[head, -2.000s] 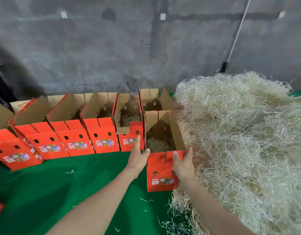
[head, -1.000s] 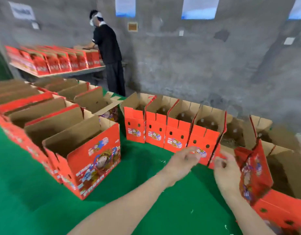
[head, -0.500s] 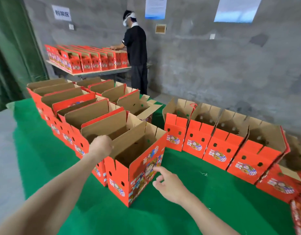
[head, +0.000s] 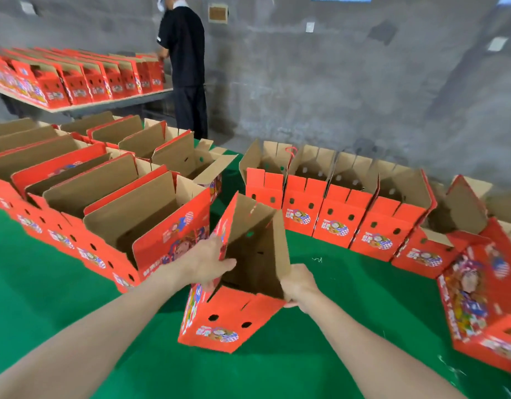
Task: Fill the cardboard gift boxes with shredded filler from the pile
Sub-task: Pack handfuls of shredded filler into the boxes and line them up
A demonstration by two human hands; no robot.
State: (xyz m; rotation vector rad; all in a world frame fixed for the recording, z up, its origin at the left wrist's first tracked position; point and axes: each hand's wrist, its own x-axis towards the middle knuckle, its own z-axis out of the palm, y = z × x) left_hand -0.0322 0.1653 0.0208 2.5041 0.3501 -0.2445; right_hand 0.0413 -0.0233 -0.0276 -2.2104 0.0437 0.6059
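Head view: fingers of left hand and right hand grip one tilted open box.

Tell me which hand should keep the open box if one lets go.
Probably left: the left hand wraps a side wall of the box, thumb inside; the right hand only pinches its near corner.

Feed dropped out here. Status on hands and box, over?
Left hand and right hand both grip one open box, tilted. No filler seen inside. Pile out of view. Other boxes crowd left and behind.
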